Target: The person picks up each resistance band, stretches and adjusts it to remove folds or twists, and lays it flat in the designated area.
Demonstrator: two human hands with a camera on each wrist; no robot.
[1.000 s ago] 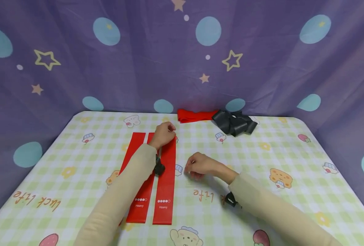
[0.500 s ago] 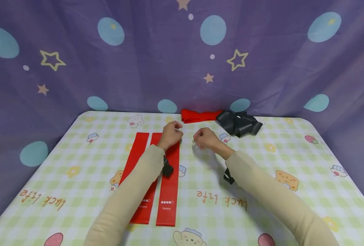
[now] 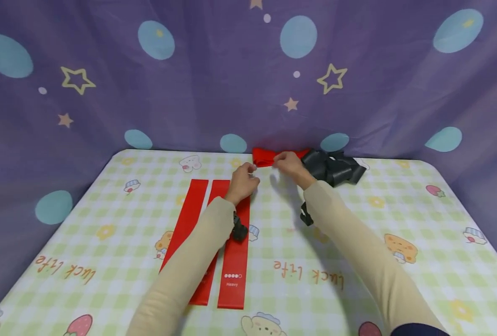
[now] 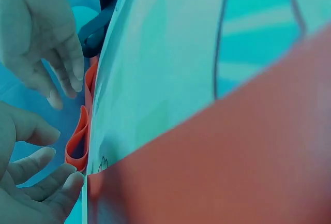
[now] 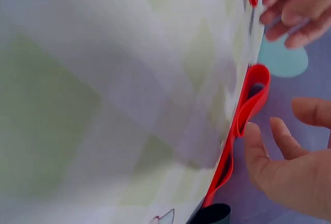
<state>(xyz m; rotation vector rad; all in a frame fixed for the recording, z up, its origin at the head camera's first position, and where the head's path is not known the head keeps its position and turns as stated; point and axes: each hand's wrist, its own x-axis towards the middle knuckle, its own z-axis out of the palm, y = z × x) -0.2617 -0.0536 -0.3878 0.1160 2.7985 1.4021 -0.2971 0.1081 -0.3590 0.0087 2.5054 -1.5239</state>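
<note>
Three flat red resistance bands lie side by side left of centre; the right one (image 3: 233, 261) reads "Heavy", and the left one (image 3: 185, 214) is partly under my forearm. My left hand (image 3: 243, 183) is over the far end of the right band, fingers loosely bent and holding nothing visible. My right hand (image 3: 291, 167) reaches to a folded red band (image 3: 263, 157) at the table's back edge. In the right wrist view its thumb and fingers stand apart beside the looped folds (image 5: 252, 100); whether a fingertip touches them I cannot tell.
Crumpled black bands (image 3: 336, 169) lie at the back, just right of the folded red one. A purple curtain (image 3: 198, 93) hangs behind the table. The tabletop has a green checked cover (image 3: 106, 205). Both wrists carry small dark cameras.
My right hand has moved from mid-table forward to the folded red band at the back. The left hand has stayed over the flat band's far end. The view has shifted slightly.
</note>
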